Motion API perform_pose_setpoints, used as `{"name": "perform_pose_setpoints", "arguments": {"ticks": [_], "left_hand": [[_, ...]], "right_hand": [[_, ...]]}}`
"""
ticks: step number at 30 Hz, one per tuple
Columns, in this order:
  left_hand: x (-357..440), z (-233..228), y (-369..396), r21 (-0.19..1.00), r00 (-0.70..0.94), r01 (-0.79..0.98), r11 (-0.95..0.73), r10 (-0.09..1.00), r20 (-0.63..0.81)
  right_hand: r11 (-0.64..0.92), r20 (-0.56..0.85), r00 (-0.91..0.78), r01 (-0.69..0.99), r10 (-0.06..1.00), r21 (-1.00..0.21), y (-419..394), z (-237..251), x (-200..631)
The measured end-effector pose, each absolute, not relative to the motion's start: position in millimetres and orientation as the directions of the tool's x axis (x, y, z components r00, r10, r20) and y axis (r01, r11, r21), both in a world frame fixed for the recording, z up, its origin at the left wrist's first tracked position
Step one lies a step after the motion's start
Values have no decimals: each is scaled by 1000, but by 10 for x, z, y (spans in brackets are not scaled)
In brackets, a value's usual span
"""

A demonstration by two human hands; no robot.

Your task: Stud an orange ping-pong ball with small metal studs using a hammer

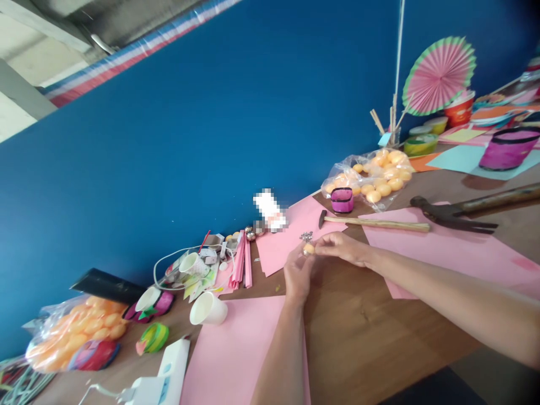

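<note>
Over the brown table, my left hand is closed around a small orange ball that has a silvery patch on its lower left. My right hand comes from the right with its fingertips pinched against the ball's side. Whatever may sit between those fingertips is too small to make out. Just beyond the ball, a little heap of small grey metal pieces lies on a pink sheet. A wooden-handled hammer rests behind my right hand.
A claw hammer lies at the right. Bags of orange balls stand at the back and far left. A white paper cup and a power strip are left of my arm. A blue wall rises behind.
</note>
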State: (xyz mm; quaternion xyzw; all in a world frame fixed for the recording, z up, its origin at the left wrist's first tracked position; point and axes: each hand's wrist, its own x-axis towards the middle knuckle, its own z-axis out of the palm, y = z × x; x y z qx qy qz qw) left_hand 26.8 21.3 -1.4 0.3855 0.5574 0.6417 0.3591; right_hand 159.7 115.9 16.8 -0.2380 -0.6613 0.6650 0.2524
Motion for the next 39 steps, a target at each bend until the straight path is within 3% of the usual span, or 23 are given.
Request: {"name": "perform_pose_setpoints", "arguments": {"ticks": [39], "left_hand": [[252, -60, 219, 976, -420, 143, -163, 883, 209]], "right_hand": [[94, 93, -651, -34, 754, -995, 1077, 102, 1535]]}}
